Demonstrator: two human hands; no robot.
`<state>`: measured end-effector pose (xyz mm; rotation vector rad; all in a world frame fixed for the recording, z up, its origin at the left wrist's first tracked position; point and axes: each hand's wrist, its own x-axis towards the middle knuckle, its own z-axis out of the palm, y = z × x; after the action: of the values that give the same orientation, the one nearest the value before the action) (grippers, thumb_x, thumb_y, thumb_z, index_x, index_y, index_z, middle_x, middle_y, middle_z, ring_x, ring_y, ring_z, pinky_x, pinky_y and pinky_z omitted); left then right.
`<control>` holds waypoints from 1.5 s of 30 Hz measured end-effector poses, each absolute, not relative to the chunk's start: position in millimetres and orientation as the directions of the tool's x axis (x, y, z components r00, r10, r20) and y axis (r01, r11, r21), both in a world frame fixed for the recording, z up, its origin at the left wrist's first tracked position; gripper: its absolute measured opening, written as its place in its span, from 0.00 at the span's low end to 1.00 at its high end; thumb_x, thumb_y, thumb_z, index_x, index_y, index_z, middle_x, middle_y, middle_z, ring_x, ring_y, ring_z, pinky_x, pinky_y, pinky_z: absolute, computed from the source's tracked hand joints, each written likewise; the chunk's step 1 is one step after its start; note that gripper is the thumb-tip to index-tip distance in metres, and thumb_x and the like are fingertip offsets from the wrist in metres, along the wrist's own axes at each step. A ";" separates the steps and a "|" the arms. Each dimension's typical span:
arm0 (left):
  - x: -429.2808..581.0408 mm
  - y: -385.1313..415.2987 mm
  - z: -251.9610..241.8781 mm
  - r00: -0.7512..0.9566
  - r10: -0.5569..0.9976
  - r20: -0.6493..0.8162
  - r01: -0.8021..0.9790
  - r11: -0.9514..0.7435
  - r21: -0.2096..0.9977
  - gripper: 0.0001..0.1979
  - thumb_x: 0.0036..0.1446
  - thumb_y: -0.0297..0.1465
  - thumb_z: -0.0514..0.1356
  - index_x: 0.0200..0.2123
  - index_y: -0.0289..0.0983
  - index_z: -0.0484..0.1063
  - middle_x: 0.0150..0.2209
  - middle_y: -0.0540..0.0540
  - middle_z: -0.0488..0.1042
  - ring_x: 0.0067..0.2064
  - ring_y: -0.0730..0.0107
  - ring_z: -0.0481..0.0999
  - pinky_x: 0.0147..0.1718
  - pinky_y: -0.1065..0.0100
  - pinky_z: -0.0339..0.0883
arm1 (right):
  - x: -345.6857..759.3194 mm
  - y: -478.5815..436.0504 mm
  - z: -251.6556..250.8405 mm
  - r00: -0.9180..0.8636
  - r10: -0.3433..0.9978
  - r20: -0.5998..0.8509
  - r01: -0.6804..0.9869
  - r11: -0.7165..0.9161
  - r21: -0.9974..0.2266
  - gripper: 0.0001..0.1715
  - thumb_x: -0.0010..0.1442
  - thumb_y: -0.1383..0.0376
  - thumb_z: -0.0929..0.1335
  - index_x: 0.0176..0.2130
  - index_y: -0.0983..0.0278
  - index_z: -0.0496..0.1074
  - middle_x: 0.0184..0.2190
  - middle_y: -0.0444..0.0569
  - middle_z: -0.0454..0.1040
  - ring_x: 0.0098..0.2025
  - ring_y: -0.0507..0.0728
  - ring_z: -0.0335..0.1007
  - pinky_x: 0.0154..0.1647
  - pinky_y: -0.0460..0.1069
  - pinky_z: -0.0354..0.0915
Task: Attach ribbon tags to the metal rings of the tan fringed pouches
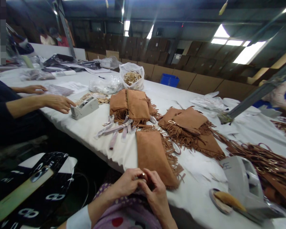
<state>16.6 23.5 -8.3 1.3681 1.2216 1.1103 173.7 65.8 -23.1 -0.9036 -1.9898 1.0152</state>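
Note:
My left hand (128,183) and my right hand (155,187) meet at the table's front edge, fingertips pinched together. A small shiny spot shows at the left fingers, a finger ring or a metal fitting; what the fingers hold is hidden. Just beyond them lies a flat tan suede bag (151,152) with fringe along its right side. More fringed bags lie behind it, a stack (131,103) with a zipper and a pile (186,122) with a metal clip on top. Plastic-wrapped straps (116,128) lie left of the flat bag.
A tape dispenser (85,108) stands by a co-worker's hand (58,103) at left. Another dispenser (243,179) with a tape roll (220,202) and a heap of brown straps (267,165) are at right. A metal post (250,95) rises there. A clear bag (132,76) holds tan pieces.

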 end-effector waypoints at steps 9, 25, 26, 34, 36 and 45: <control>30.4 26.2 -14.0 0.182 0.982 0.054 0.249 -0.099 0.963 0.09 0.59 0.32 0.53 0.32 0.37 0.71 0.30 0.50 0.66 0.33 0.70 0.65 0.34 0.70 0.60 | 181.3 55.8 -9.3 -0.371 0.886 0.279 0.279 0.393 -0.876 0.09 0.62 0.60 0.66 0.36 0.61 0.75 0.31 0.47 0.69 0.35 0.55 0.69 0.37 0.48 0.66; 42.2 24.0 -58.0 0.100 0.987 -0.123 0.021 0.121 0.992 0.20 0.61 0.47 0.51 0.34 0.36 0.70 0.26 0.51 0.65 0.29 0.71 0.63 0.30 0.71 0.56 | 372.4 108.0 -43.8 0.010 0.845 0.535 0.997 -0.053 0.064 0.23 0.65 0.56 0.59 0.36 0.65 0.76 0.37 0.61 0.71 0.36 0.65 0.64 0.32 0.55 0.56; 42.0 23.9 -57.2 0.099 0.988 -0.121 0.026 0.119 0.993 0.20 0.61 0.47 0.51 0.34 0.36 0.70 0.26 0.51 0.65 0.29 0.71 0.64 0.30 0.71 0.56 | 381.9 107.4 -48.6 -0.010 0.854 0.520 0.987 -0.074 0.141 0.20 0.65 0.59 0.60 0.36 0.65 0.76 0.39 0.61 0.72 0.38 0.65 0.64 0.32 0.55 0.55; 41.0 23.9 -58.6 0.103 0.990 -0.095 0.035 0.092 0.995 0.19 0.61 0.46 0.51 0.32 0.36 0.69 0.26 0.52 0.62 0.30 0.71 0.62 0.31 0.71 0.55 | 384.4 123.4 -48.0 -0.096 0.824 0.558 0.995 0.095 0.031 0.22 0.65 0.57 0.61 0.30 0.65 0.77 0.32 0.55 0.75 0.34 0.61 0.64 0.36 0.52 0.56; 40.9 24.4 -60.5 0.108 0.990 -0.095 0.030 0.092 0.995 0.18 0.61 0.45 0.51 0.32 0.36 0.68 0.26 0.53 0.61 0.29 0.72 0.61 0.30 0.71 0.55 | 369.9 134.0 -40.6 -0.145 0.854 0.499 0.986 0.168 0.000 0.24 0.65 0.54 0.61 0.29 0.66 0.75 0.27 0.54 0.74 0.32 0.61 0.64 0.37 0.53 0.56; 39.3 26.5 -62.4 0.123 0.989 -0.087 0.031 0.084 0.996 0.18 0.62 0.44 0.50 0.30 0.36 0.66 0.26 0.52 0.62 0.30 0.72 0.61 0.30 0.71 0.54 | 330.0 174.8 -33.2 0.129 0.963 0.237 0.806 0.037 -0.591 0.11 0.56 0.63 0.64 0.25 0.64 0.71 0.30 0.59 0.74 0.39 0.67 0.66 0.45 0.58 0.55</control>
<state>39.3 26.5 -62.4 1.2209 1.1752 1.0433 330.0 174.8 -33.2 -1.7990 -1.7080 0.3291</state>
